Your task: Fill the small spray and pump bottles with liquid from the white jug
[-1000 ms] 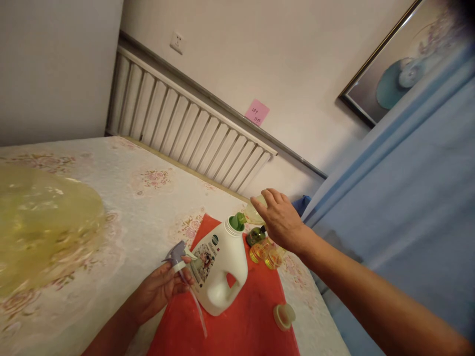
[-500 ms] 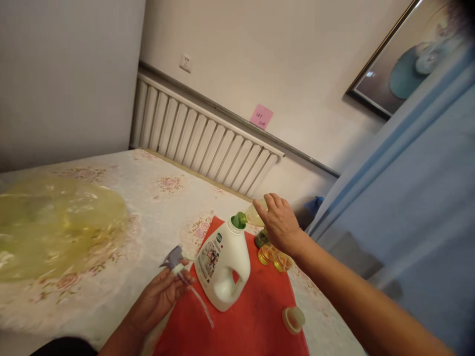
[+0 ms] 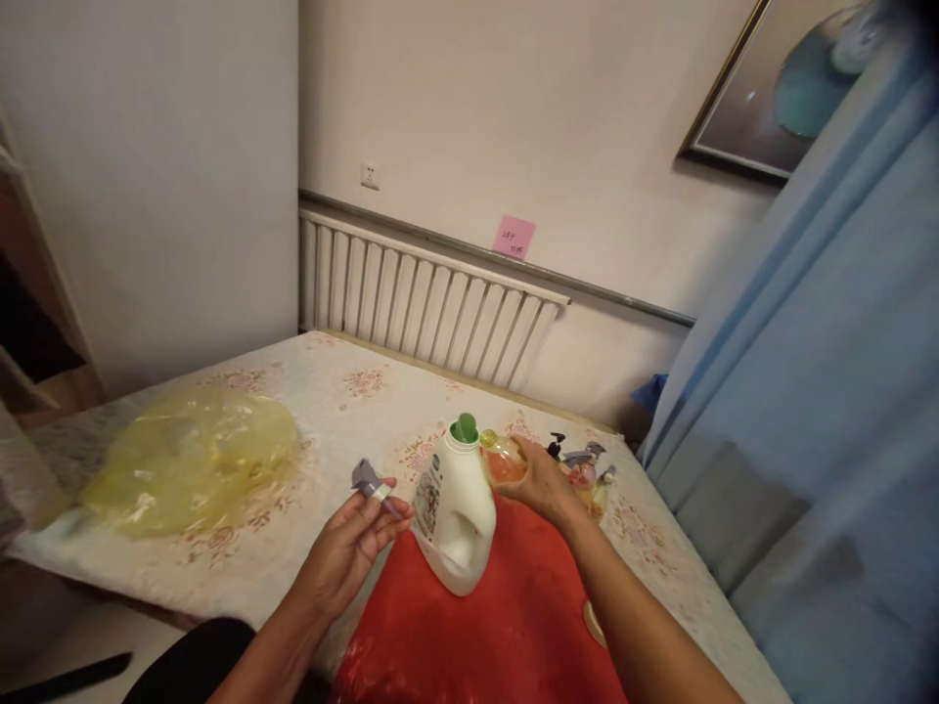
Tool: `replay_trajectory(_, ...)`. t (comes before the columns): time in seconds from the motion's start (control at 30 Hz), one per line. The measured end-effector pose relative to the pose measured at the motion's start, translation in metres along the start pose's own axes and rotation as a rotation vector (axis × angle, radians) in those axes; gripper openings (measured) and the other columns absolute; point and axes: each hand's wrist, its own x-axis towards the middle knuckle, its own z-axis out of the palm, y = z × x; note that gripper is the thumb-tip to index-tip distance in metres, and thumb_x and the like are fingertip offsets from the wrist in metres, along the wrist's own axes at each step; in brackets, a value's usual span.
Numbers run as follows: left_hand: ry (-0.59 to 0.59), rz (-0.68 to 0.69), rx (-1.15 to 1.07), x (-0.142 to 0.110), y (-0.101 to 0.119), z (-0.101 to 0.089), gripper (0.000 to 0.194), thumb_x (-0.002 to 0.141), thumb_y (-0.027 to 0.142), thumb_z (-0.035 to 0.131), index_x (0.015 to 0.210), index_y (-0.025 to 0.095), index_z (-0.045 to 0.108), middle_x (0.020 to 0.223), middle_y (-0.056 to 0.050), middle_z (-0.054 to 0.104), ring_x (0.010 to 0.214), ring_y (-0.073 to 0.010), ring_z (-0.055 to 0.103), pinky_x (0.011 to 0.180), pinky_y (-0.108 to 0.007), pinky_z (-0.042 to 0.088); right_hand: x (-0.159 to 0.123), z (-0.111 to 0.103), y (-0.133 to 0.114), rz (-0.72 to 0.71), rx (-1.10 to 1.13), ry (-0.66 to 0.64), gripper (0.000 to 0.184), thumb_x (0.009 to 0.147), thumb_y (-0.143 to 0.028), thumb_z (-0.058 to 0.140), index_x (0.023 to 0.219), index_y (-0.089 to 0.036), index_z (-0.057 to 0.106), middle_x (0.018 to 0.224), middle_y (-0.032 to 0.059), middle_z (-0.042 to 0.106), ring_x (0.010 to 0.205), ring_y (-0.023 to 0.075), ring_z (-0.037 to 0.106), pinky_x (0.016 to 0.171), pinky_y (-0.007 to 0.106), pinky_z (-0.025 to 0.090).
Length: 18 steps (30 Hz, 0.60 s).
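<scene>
My left hand [image 3: 356, 548] pinches a grey spray trigger head [image 3: 369, 479] by its pale collar, left of the white jug. That white plastic jug [image 3: 466, 508] stands on a red cloth [image 3: 506, 606], with a green pouring spout [image 3: 465, 428] in its neck. Just behind the jug, my right hand [image 3: 547, 479] has its thumb and fingers around a clear, rounded bottle [image 3: 505, 462]. The bottle's open mouth points up and toward the jug's spout. How much liquid it holds, I cannot tell.
Pump and spray bottles [image 3: 587, 474] stand beyond my right wrist. A pale round cap [image 3: 594, 623] is partly hidden by my right forearm. On the flowered tablecloth [image 3: 330, 391] lies a yellow plastic bag [image 3: 198, 460]. A blue curtain [image 3: 828, 372] borders the right side.
My right hand has turned the bottle from lying tilted at the spout to more upright, and now grips its side. My left hand still holds the trigger head. The view has tilted.
</scene>
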Motion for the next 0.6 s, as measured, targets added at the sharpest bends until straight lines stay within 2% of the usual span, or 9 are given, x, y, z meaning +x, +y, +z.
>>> replay_trajectory(0.13,-0.017,0.063,0.014,-0.003,0.007,0.036,0.030,0.083,0.027,0.071,0.107,0.014,0.061,0.087,-0.008,0.075,0.087,-0.0196,0.071,0.082,-0.031,0.057,-0.028,0.009,0.011,0.073,0.175,0.054,0.075,0.062,-0.029,0.077,0.131,-0.019,0.049,0.126,0.0121,0.059,0.120,0.0315,0.055,0.102,0.047,0.043)
replay_trajectory(0.33,-0.075,0.196,0.060,-0.004,0.019,0.085,0.036,0.082,0.030,0.071,0.112,0.016,0.057,0.086,-0.006,0.074,0.089,-0.0198,0.069,0.082,-0.031,0.055,-0.081,0.023,0.029,-0.003,0.272,0.076,0.075,0.059,-0.019,0.078,0.128,-0.027,0.050,0.128,0.0110,0.060,0.118,0.0352,0.058,0.101,0.051,0.046)
replay_trajectory(0.43,-0.092,0.239,0.130,-0.004,0.018,0.099,0.038,0.081,0.030,0.072,0.113,0.015,0.057,0.087,-0.006,0.073,0.088,-0.0201,0.069,0.082,-0.032,0.055,-0.101,0.025,0.032,0.018,0.276,0.068,0.077,0.058,-0.015,0.077,0.129,-0.025,0.050,0.130,0.0116,0.058,0.120,0.0340,0.056,0.103,0.049,0.045)
replay_trajectory(0.6,-0.103,0.258,0.232,-0.003,0.012,0.106,0.039,0.084,0.031,0.068,0.117,0.015,0.056,0.089,-0.006,0.073,0.088,-0.0207,0.070,0.082,-0.034,0.054,-0.119,0.024,0.036,0.072,0.253,0.048,0.076,0.060,-0.017,0.076,0.131,-0.017,0.049,0.132,0.0130,0.055,0.124,0.0295,0.052,0.107,0.046,0.041)
